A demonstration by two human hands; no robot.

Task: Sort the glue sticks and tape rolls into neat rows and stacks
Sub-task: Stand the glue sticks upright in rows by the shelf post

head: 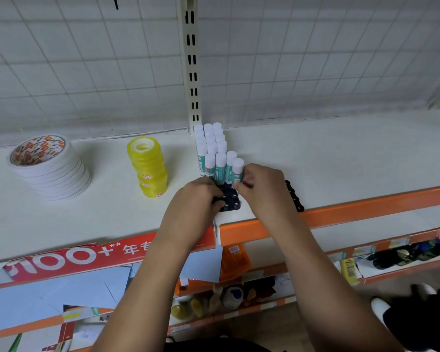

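One glue stick [237, 166] stands upright at frame centre, pinched by the right hand [261, 189] just above the black tray [230, 199] (open sockets lie just below it); left hand [196, 196] grips the tray's edge.

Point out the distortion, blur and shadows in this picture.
Head view: the wide lens bows the white wire grid wall and the orange metal shelf edge; light is soft, with only a faint shadow beside the stack of white tape rolls; the white-capped glue sticks look sharp; the clutter on the lower shelves is smeared.
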